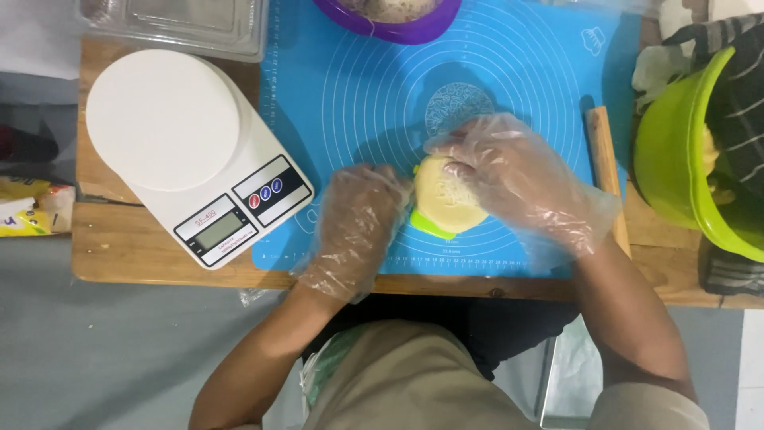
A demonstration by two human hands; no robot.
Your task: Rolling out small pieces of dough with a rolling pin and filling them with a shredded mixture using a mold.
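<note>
A round pale yellow piece of dough (448, 199) lies on a small green piece (426, 223) in the middle of a blue silicone baking mat (358, 95). My right hand (521, 179), in a clear plastic glove, presses its fingers on the dough's top. My left hand (358, 227), gloved the same way, rests against the dough's left side, touching it with its fingertips.
A white kitchen scale (191, 151) stands left of the mat on a wooden table (119, 255). A purple bowl (390, 20) is at the mat's far edge. A wooden rolling pin (606, 171) lies along the right side, beside a green bowl (680, 159) under a striped cloth (736, 87).
</note>
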